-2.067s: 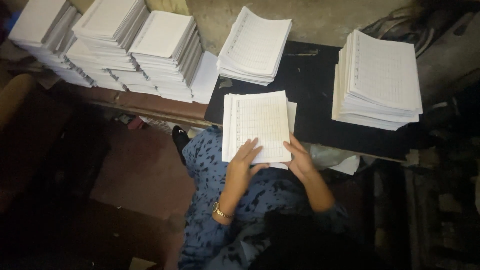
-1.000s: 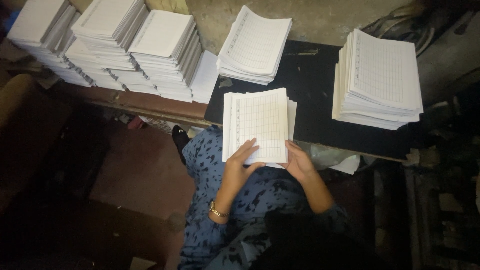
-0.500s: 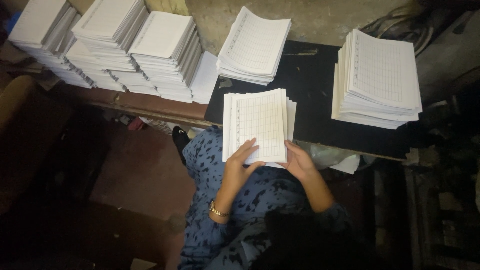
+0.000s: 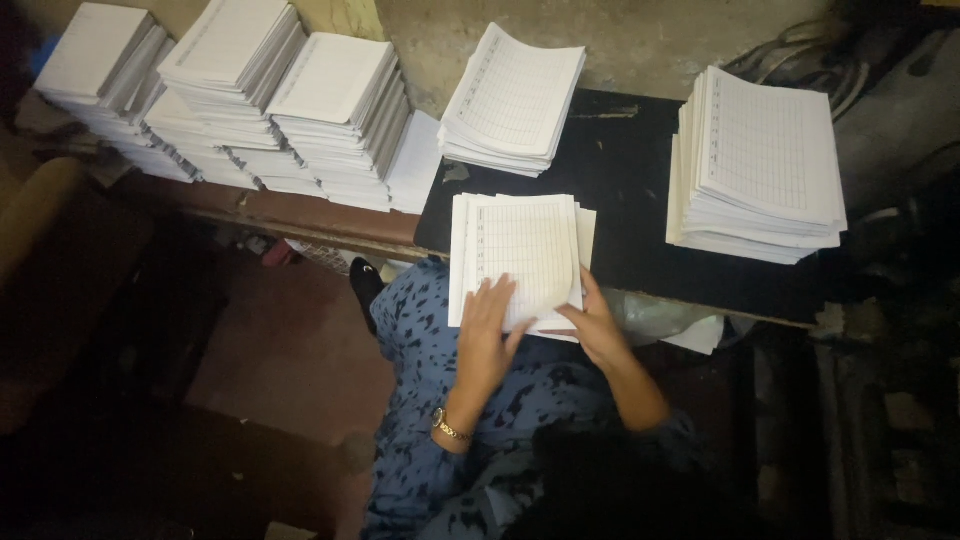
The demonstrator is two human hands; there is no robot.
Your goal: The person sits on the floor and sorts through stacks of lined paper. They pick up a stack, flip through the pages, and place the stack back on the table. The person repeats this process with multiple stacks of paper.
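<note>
A small stack of white ruled sheets (image 4: 520,245) lies at the near edge of a black table (image 4: 630,180), its lower sheets slightly fanned out to the right. My left hand (image 4: 488,330), with a gold wristwatch (image 4: 450,428) on the wrist, rests flat on the stack's lower left part with fingers spread. My right hand (image 4: 602,328) holds the stack's lower right corner, thumb lying on the top sheet. My lap in blue patterned cloth shows below the table edge.
Two thicker stacks of ruled sheets sit on the table, one at the back middle (image 4: 515,100), one at the right (image 4: 765,165). Several tall paper piles (image 4: 330,110) fill a brown bench (image 4: 300,215) to the left. Cables (image 4: 800,60) lie at the back right; the floor is dark.
My left hand has slid from the stack's lower left corner up onto the top sheet. The right hand has stayed at the lower right corner. Over the last second little has moved.
</note>
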